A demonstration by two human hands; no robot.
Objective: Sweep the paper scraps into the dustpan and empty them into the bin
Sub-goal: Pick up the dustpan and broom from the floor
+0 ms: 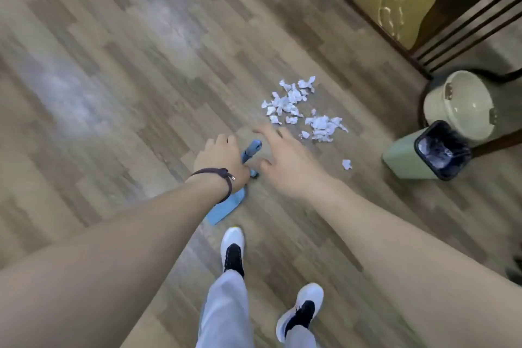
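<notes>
White paper scraps [299, 107] lie in a loose pile on the wooden floor, with one stray scrap [347, 164] nearer the bin. A blue dustpan set [226, 205] lies on the floor below my left hand [223, 161], which wears a dark cord bracelet and closes over the blue handle [252, 150]. My right hand [285, 159] hovers just right of the handle with its fingers spread and nothing in it. The green bin [404, 162] with a black liner stands open to the right of the scraps.
A cream round pot [460, 104] sits behind the bin under a dark wooden chair or table frame [452, 22] at the upper right. My two feet in white and black shoes [233, 251] stand on the floor below the dustpan.
</notes>
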